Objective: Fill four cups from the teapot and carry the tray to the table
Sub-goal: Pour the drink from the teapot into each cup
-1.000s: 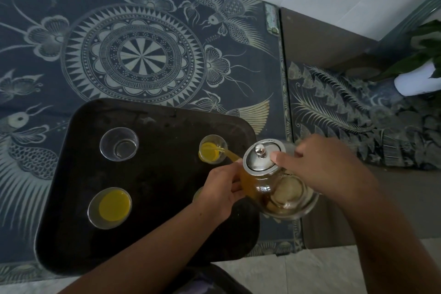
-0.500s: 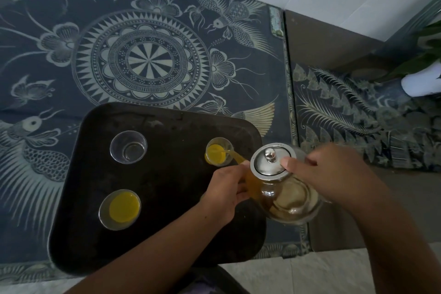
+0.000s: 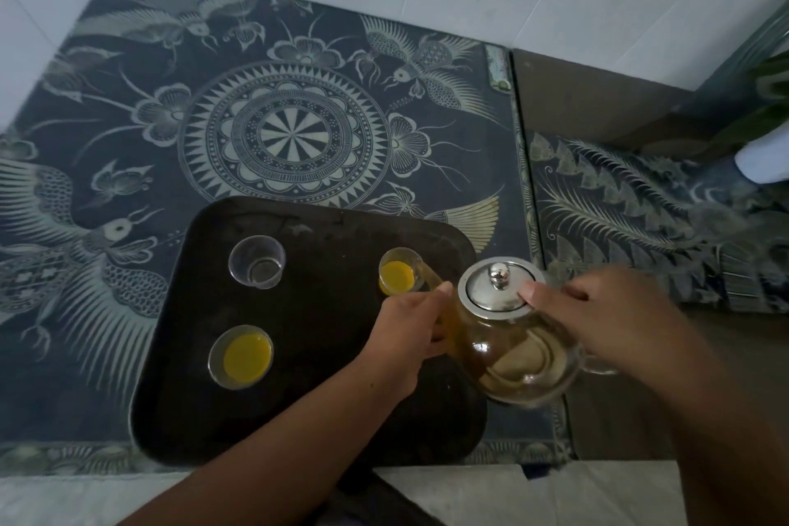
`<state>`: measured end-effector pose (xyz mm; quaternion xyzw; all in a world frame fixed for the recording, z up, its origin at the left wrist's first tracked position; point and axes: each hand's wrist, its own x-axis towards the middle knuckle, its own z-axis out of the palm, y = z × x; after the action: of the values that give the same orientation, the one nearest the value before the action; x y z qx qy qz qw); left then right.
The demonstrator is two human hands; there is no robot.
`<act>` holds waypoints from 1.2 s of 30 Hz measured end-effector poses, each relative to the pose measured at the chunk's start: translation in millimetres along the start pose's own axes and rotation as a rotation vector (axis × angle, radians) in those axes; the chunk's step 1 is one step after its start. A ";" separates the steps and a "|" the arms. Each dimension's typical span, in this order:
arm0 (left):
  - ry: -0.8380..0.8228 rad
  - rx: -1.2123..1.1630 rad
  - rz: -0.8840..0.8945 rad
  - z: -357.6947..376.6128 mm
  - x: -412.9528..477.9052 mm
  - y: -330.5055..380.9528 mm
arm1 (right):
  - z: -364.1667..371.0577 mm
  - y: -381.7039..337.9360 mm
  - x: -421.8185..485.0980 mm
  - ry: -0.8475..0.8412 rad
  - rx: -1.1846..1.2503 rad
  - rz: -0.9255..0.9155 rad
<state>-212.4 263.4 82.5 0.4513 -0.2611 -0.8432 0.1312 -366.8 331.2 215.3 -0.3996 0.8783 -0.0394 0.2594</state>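
On the left of the dark tray point(image 3: 179, 354) stand two cups: the near cup point(image 3: 241, 357) holds yellow tea, the far cup point(image 3: 256, 261) looks empty. Further right, a third cup point(image 3: 398, 272) at the tray's far right is taking tea from the spout; it looks well filled. A fourth cup cannot be seen and may lie under the left hand point(image 3: 407, 337), which is curled against the spout side of the glass teapot point(image 3: 518, 348), steadying it. The teapot hangs tilted over the tray's right edge. The right hand point(image 3: 597, 312) is closed around the handle side, with a fingertip pressed on the steel lid point(image 3: 497, 290). From here the third cup could overflow if the tilt is held too long. The lid could slip off if that finger lifts, and hot glass could sting the left hand and jolt the pour. The tray overhangs the near edge of the patterned cloth point(image 3: 128, 120), so a nudge might tip it. No writing or brand can be read anywhere.
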 end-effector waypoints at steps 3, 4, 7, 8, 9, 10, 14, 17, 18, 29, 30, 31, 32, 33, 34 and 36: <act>0.055 0.011 0.048 1.0 -22.7 2.4 | -3.5 -5.3 -13.1 0.005 0.023 -0.034; 0.082 0.014 0.059 -0.3 -30.8 2.5 | -3.8 -7.6 -18.7 0.008 0.025 -0.056; 0.131 0.072 0.103 -9.2 -50.8 4.7 | 1.4 -12.6 -34.5 0.043 0.057 -0.111; 0.145 0.088 0.115 -13.8 -56.8 5.5 | 4.6 -15.0 -40.0 0.050 0.064 -0.127; 0.154 0.100 0.128 -18.9 -62.4 7.1 | 8.4 -17.1 -44.4 0.054 0.077 -0.140; 0.162 0.111 0.138 -24.2 -67.6 8.2 | 12.5 -20.0 -48.3 0.055 0.095 -0.151; 0.176 0.127 0.170 -48.0 -81.6 10.6 | 30.1 -34.9 -58.4 0.068 0.122 -0.183; 0.168 0.137 0.193 -68.7 -85.4 14.4 | 42.9 -49.4 -62.0 0.080 0.133 -0.201; 0.167 0.142 0.203 -76.2 -85.5 16.3 | 47.5 -55.2 -62.6 0.082 0.139 -0.206; 0.098 0.106 0.179 -154.6 -65.0 55.1 | 100.5 -120.1 -51.2 0.145 0.184 -0.161; 0.095 0.106 0.168 -158.4 -62.0 56.9 | 103.5 -123.6 -49.1 0.143 0.176 -0.154; 0.090 0.104 0.154 -161.9 -59.4 58.1 | 105.6 -126.6 -47.3 0.146 0.169 -0.146; 0.080 0.101 0.142 -164.6 -57.0 59.1 | 107.1 -129.7 -45.2 0.150 0.166 -0.139; 0.067 0.097 0.131 -166.9 -54.6 59.9 | 107.9 -132.3 -43.4 0.152 0.165 -0.131; 0.056 0.093 0.121 -168.9 -52.7 60.6 | 108.2 -135.4 -42.0 0.149 0.164 -0.122; 0.034 0.078 0.098 -171.7 -48.7 63.5 | 108.9 -140.7 -38.9 0.152 0.151 -0.114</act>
<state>-43.7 177.8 73.4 0.4571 -0.3134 -0.8171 0.1588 -196.7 279.0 176.8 -0.4239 0.8659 -0.1504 0.2188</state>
